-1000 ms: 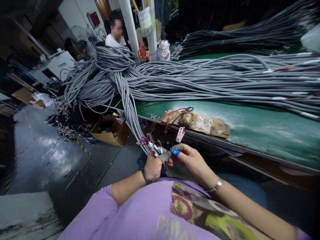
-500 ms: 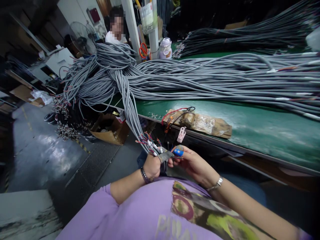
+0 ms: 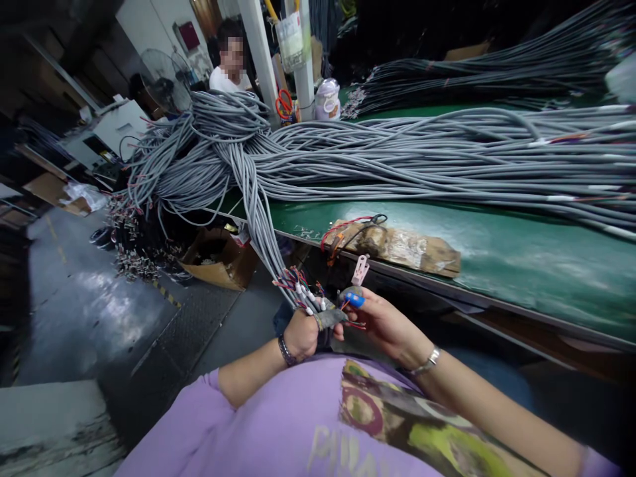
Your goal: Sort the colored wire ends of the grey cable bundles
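My left hand [image 3: 301, 335] is closed around a bundle of grey cables [image 3: 268, 238] near their ends. Grey wrapping covers its thumb. White sleeves [image 3: 301, 289] and stripped, coloured wire ends [image 3: 293, 277] fan out above this fist. Just to the right, my right hand [image 3: 382, 323] has its fingers pinched together on thin coloured wires [image 3: 356, 324] that stick out by the left thumb tip. A blue wrap [image 3: 354, 299] and a grey covering sit on its fingertips. Exactly which wire it pinches is hidden.
Long grey cables [image 3: 397, 159] lie across the green table [image 3: 536, 258], with a coil heaped at left. A taped wooden board [image 3: 412, 248] and pink clip [image 3: 361, 269] are at the edge. Behind are black cables [image 3: 447, 79], orange scissors [image 3: 283, 104] and a seated person [image 3: 229, 73].
My right hand's fingertips have shifted slightly at the wires, and the coloured wires between the hands have changed position. The left hand keeps its grip on the bundle.
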{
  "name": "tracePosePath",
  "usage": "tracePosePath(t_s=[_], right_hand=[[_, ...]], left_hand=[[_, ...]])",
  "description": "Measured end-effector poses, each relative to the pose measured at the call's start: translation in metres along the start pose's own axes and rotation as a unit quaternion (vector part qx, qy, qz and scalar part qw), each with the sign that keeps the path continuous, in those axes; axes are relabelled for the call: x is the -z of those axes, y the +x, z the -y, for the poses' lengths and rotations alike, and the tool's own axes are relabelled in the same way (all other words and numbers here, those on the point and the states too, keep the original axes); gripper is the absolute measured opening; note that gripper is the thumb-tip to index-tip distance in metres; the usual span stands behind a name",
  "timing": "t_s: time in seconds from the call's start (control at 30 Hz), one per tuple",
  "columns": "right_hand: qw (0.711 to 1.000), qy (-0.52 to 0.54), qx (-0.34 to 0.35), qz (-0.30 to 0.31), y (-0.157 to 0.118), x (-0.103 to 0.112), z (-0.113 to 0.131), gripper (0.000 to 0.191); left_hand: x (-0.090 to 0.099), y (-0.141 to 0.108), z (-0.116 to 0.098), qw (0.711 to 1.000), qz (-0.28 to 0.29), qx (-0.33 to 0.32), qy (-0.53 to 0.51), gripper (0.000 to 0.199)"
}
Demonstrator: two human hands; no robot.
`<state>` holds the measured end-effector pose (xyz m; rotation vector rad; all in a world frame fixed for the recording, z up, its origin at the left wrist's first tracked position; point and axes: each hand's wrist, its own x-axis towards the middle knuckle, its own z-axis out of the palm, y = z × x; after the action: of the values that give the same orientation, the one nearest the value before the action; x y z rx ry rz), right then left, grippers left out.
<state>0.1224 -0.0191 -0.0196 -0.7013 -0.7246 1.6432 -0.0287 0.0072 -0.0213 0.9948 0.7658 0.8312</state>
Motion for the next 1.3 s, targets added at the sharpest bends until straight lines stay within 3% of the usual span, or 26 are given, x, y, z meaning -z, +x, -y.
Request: tracePosePath(t_s=[0.13,0.4,0.87,1.13,1.3], right_hand=[[0.998,0.001,-0.01,-0.065,-0.006,0.006,0.004,0.033],[0.988,-0.152,0.001,-0.039,-0.016,-0.014,0.007,0.034],[0.987,-0.1,0.035,-0.124,-0.019,-0.021,0.004,0.033],[0.985,-0.137,0.029,-0.101,-0.015,-0.011,0.001,0.03],[0.99,-0.126,0.01,-0.067,-0.011,-0.015,0.002,0.034]], left_hand=[[-0.001,0.001,0.004,0.999,-0.018,-0.031,0.001,0.038],[-0.005,-0.001,0.006,0.999,-0.025,-0.028,0.03,0.043],[-0.005,0.003,0.014,0.992,-0.109,-0.07,0.013,0.04],[-0.006,0.003,0.01,0.993,-0.103,-0.058,0.006,0.042],[-0.009,0.0,0.007,0.995,-0.081,-0.051,0.014,0.043]])
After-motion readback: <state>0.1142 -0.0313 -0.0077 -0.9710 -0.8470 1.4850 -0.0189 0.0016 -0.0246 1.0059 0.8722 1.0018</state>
